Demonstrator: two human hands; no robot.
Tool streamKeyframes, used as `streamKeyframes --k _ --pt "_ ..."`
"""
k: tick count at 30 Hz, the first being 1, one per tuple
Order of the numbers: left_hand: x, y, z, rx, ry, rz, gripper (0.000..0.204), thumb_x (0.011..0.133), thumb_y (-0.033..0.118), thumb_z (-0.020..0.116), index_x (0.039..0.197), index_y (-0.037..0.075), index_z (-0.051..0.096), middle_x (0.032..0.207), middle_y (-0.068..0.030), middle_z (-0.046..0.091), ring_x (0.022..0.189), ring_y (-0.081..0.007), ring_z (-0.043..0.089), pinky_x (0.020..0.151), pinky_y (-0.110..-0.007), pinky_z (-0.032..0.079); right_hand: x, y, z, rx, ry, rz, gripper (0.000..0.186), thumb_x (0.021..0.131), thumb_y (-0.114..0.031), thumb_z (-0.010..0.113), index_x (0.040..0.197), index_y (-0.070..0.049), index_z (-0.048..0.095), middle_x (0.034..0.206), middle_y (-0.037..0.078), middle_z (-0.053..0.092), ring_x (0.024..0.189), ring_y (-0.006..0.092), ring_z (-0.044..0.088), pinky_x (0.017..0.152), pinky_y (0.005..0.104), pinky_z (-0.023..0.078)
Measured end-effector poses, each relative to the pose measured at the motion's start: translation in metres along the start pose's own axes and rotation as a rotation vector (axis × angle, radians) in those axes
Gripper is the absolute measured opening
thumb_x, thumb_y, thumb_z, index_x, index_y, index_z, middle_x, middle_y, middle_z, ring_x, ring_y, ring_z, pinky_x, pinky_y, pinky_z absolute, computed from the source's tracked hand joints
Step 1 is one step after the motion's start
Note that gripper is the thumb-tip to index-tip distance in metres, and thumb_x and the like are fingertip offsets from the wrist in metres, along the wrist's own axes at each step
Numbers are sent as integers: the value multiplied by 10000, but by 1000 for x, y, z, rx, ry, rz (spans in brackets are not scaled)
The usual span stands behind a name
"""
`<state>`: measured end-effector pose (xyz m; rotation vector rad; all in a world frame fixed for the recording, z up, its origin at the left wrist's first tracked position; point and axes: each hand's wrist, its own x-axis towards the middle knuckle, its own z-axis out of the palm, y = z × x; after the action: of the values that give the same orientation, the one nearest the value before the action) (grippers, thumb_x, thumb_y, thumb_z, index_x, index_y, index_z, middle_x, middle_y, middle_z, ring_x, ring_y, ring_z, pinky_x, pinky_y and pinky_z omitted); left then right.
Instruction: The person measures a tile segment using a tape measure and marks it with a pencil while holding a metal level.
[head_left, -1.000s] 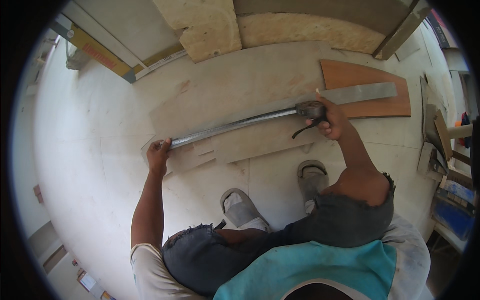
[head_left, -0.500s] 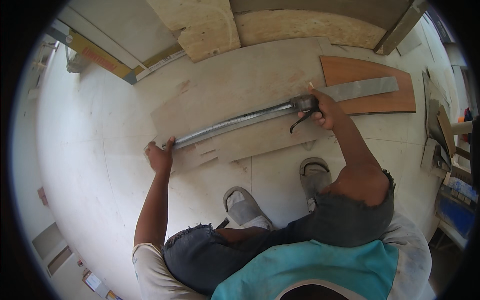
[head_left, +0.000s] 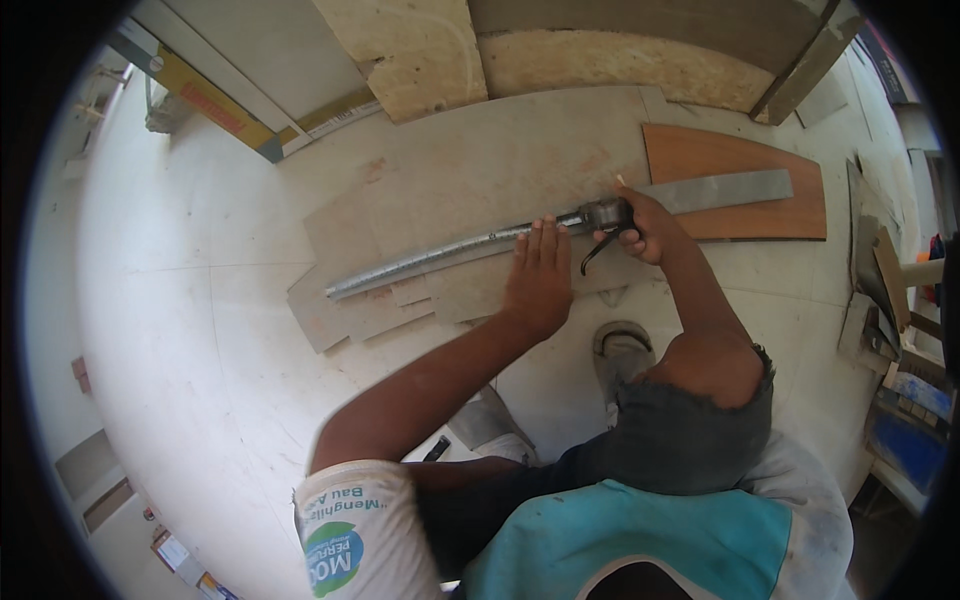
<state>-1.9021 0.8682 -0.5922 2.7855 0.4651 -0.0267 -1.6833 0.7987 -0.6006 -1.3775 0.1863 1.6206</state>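
Observation:
A tape measure (head_left: 607, 212) is gripped by my right hand (head_left: 648, 226), with its black strap hanging below. From its case the extended blade (head_left: 430, 259) runs left along a narrow grey strip (head_left: 735, 190), which passes beneath my right hand. My left hand (head_left: 541, 280) lies with fingers stretched out over the blade, close to the case, and grasps nothing. Under the strip lie thin grey sheets (head_left: 480, 150) on the floor. The strip's right end rests over a brown wood-toned board (head_left: 735, 222).
Plywood panels (head_left: 425, 60) stand along the far side. A long flat carton (head_left: 215, 105) leans at the far left. Scraps and boards (head_left: 880, 290) are piled at the right, near a blue bin (head_left: 910, 440). My sandalled feet (head_left: 620, 355) are just below the sheets.
My left hand has let go of the blade's left end and moved right along it, near the case. My right hand keeps its hold on the tape measure in about the same place.

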Motion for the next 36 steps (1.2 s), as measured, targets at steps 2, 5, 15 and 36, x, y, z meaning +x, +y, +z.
streamKeyframes --k 2,5,15,36 --pt "15 18 19 -14 67 -56 882 764 343 716 1406 -77 283 1473 -292 243 1392 -414 224 1132 -537 167 -16 -10 -6 -11 75 -23 445 981 -467 396 1005 -54 560 732 178 665 345 34 341 274 162 238" --pt "26 24 43 -52 153 -208 908 750 375 726 1416 -57 286 1480 -277 249 1400 -402 217 1133 -554 135 -18 -13 -5 -35 58 -27 449 979 -473 396 986 -58 567 723 176 663 343 42 351 277 170 230" --pt "46 36 67 -153 294 -268 859 759 411 712 1400 -32 352 1473 -269 287 1395 -390 243 1119 -580 147 -25 -24 4 -351 215 -82 429 962 -489 446 945 -81 579 601 85 620 341 57 368 287 191 238" --pt "41 35 76 -197 308 -273 804 831 421 637 1412 -44 330 1488 -267 266 1408 -379 225 1134 -570 108 -63 -53 64 -985 696 -1032 522 959 -462 459 881 26 625 710 147 595 694 230 601 671 351 448"
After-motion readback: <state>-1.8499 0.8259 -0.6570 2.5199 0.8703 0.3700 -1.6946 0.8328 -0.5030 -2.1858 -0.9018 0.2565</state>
